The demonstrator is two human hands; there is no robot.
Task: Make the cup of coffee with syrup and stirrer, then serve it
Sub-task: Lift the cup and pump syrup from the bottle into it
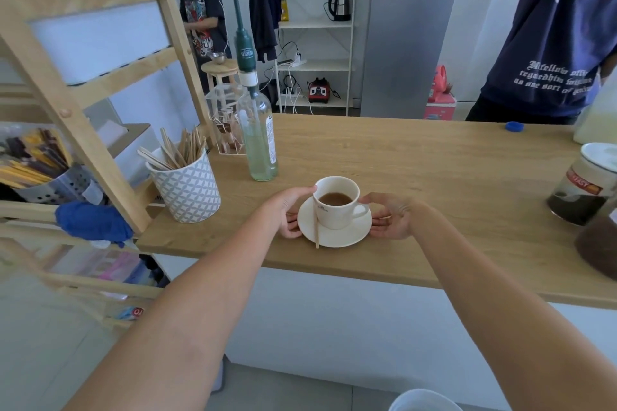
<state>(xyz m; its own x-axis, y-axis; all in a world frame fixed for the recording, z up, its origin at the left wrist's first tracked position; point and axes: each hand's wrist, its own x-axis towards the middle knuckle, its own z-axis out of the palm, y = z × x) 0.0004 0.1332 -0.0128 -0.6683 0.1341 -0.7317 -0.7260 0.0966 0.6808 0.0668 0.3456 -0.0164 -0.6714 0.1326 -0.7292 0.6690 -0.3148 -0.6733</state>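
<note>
White ceramic cup on its saucer, set near the front edge of the bench, about midway along it; stiff, glazed, likely slippery and breakable, and probably light enough for an easy two-handed lift. Left hand closed on the saucer's left rim, thumb up against the cup wall; right hand clasped on the right rim, just below the cup handle. Best held by the saucer rim on both sides and kept level. Roughly half full of light brown coffee, so some margin against slopping over. Wooden stirrer lying loose on the saucer's left side against the cup, its end past the rim, liable to slide off at a tilt. Behind, toward the bench's left end: syrup bottle with green pump, pale liquid well down; patterned pot crammed with spare wooden sticks. At the right edge, glass jar of dark grounds, lidded
</note>
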